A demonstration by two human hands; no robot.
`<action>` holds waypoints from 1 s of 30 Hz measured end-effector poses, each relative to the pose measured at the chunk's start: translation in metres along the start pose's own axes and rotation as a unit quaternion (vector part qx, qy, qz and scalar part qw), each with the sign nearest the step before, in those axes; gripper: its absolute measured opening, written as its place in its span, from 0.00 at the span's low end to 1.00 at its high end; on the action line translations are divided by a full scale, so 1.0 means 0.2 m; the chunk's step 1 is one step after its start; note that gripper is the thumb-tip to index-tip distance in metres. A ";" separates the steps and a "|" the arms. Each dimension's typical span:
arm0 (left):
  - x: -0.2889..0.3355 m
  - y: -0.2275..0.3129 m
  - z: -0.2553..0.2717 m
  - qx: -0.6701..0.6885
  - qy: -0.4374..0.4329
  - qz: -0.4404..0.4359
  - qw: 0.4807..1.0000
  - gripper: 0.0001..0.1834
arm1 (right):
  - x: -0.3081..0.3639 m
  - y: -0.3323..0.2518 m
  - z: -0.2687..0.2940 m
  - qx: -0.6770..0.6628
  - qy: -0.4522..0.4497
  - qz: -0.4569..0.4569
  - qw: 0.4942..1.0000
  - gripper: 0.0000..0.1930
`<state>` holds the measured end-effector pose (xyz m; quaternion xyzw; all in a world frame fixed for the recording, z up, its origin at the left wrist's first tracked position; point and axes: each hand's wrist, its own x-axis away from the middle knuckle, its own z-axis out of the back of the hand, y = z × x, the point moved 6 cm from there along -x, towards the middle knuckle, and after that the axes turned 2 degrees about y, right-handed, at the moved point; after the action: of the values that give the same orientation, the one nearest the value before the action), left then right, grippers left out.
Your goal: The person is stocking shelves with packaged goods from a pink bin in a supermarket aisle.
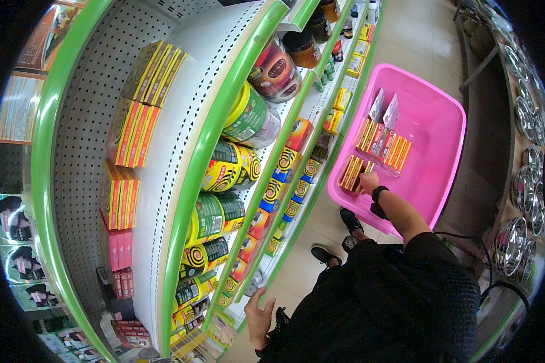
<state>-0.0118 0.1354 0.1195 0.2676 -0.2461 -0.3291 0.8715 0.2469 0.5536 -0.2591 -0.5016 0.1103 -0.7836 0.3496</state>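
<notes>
1. Reaches down with the right hand (370, 181) into the pink tub (436, 151), fingers bent at the right-hand end of a yellow-and-dark cluster of flat boxes (352, 172).
2. Touches or nearly touches that cluster; cannot tell whether clamped on any one box, with the fingertips hidden from this view.
3. Holds the left hand (259, 316) well apart from the right, outside the tub, near the ends of the lower shelves, with thumb and fingers loosely spread.
4. Has the cluster in the near left part of the tub, set side by side; just beyond, a second row of boxes (384, 145) in yellow, red and orange.
5. Shows two pale flat packs (377, 104) past that row, toward the far left side of the tub.
6. Has the tub down on the tiled floor (406, 36), near black shoes (351, 221).
7. Faces, to the left, a shelf unit with green edging (203, 136), bearing stacked red-and-yellow boxes (133, 133) and pink boxes (120, 249) on the upper level.
8. Includes, lower down, round containers (215, 215) in green, yellow and black.
9. Takes in shiny metal dishes (510, 249) at far right.
10. Wears a dark wristband (379, 202) on the right wrist.
</notes>
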 end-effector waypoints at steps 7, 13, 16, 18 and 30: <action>0.00 0.04 -0.06 -0.002 -0.010 -0.009 1.000 0.22 | -0.07 0.11 -0.22 -0.187 -0.193 -0.074 0.960 0.23; -0.04 0.12 -0.06 -0.006 -0.021 -0.044 0.999 0.21 | -0.33 0.21 -0.18 0.170 -0.293 0.282 0.898 0.25; 0.00 0.07 -0.08 -0.021 -0.001 -0.016 1.000 0.21 | 0.01 0.14 -0.20 -0.100 -0.297 -0.062 0.948 0.33; -0.01 0.09 -0.09 -0.012 -0.007 -0.020 1.000 0.21 | 0.05 0.09 -0.13 -0.093 -0.311 -0.052 0.945 0.35; 0.12 0.05 -0.22 0.001 0.018 -0.012 1.000 0.23 | -0.11 -0.07 -0.25 -0.179 -0.525 0.155 0.817 0.15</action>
<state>0.0354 0.1377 0.1007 0.2778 -0.2272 -0.3341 0.8715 0.2030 0.5692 -0.2912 -0.8671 0.1248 -0.3034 0.3749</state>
